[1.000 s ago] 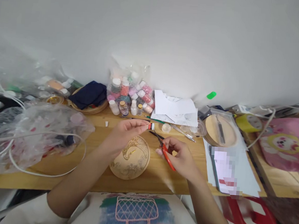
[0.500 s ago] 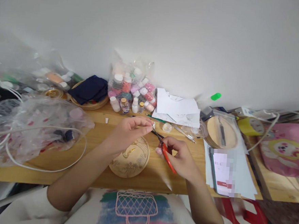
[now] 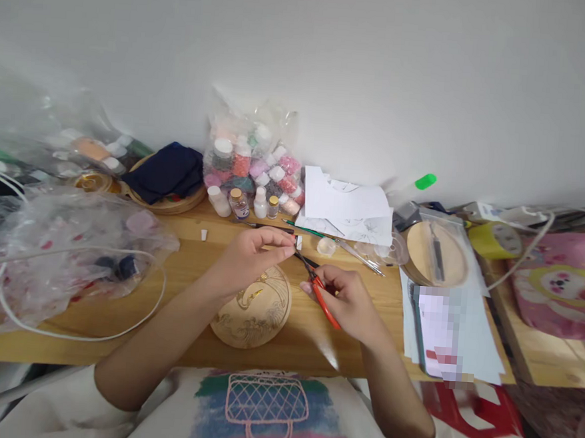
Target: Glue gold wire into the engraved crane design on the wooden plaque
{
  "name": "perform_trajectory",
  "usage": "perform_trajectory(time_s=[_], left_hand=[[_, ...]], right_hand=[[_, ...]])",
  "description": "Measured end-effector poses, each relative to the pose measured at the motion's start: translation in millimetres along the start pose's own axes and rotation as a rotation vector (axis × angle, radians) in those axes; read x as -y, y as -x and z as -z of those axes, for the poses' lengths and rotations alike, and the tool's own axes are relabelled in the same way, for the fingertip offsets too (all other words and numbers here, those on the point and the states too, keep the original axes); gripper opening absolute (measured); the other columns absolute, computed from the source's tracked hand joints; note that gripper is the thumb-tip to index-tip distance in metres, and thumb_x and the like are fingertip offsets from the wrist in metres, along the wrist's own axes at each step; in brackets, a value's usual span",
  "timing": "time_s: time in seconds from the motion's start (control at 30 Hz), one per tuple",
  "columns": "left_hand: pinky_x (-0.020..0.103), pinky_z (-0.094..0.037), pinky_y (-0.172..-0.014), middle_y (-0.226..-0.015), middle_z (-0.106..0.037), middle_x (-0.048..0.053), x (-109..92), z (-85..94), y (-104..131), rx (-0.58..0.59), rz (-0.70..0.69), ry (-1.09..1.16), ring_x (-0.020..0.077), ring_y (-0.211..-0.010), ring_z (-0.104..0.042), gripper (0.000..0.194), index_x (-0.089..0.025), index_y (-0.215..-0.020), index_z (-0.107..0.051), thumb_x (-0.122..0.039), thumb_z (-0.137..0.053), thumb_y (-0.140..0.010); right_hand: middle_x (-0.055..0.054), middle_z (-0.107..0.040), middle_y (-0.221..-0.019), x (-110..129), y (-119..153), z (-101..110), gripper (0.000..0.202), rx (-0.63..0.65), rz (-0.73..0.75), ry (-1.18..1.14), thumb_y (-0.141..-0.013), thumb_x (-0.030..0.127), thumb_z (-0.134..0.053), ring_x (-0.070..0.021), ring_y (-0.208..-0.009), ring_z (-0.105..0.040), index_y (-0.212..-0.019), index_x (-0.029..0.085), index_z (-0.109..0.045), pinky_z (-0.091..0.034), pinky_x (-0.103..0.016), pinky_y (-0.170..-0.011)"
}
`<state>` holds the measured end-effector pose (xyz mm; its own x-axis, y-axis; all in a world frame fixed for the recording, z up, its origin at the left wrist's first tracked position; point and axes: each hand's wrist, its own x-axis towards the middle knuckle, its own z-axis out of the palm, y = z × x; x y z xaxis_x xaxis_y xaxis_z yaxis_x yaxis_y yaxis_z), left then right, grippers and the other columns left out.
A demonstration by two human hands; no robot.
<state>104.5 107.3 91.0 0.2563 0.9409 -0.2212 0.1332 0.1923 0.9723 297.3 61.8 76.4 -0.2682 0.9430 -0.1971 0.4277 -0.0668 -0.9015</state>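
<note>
Above the wooden table (image 3: 303, 350), left fingers (image 3: 274, 236) pinch a small piece (image 3: 299, 242) (right fingers (image 3: 337, 275) grip red-handled scissors (image 3: 325, 304)).

On the left part of the table (image 3: 307, 361), a white cable (image 3: 84, 337) lies partly over a crumpled clear plastic bag (image 3: 116, 232). Behind it, a dark blue cloth (image 3: 165, 172) rests on a round wooden piece (image 3: 186, 205). Bagged colourful jars (image 3: 241, 162) are near the grey wall (image 3: 304, 53), four small bottles (image 3: 239, 205) before them. At the right, a phone (image 3: 428, 318) lies on papers (image 3: 479, 342).
</note>
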Motion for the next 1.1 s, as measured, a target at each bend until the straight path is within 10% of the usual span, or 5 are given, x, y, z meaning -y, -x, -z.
perform_trajectory(time_s=[0.2,1.1], left_hand=[[0.033,-0.053,-0.07,-0.074,-0.069,0.003,16,7.2,-8,0.053,0.088,-0.039,0.0186,-0.071,-0.065,0.023,-0.017,-0.077,-0.065,-0.039,-0.068,-0.069],[0.027,-0.051,-0.06,-0.073,-0.073,0.004,26,33.8,-26,0.295,0.101,-0.083,0.018,-0.065,-0.068,0.025,-0.018,-0.087,-0.075,-0.031,-0.073,-0.067]], right_hand=[[0.007,-0.033,-0.052,-20,-15,-11,0.054,0.079,-0.084,-0.103,-0.076,0.066,-0.062,-0.0066,-0.052,-0.025,-0.057,0.019,-0.042,-0.02,-0.022,-0.047],[0.008,-0.029,-0.048,-31,-32,-13,0.057,0.278,-0.081,-0.197,-0.075,0.068,-0.063,-0.004,-0.046,-0.021,-0.054,0.018,-0.045,-0.016,-0.021,-0.042]])
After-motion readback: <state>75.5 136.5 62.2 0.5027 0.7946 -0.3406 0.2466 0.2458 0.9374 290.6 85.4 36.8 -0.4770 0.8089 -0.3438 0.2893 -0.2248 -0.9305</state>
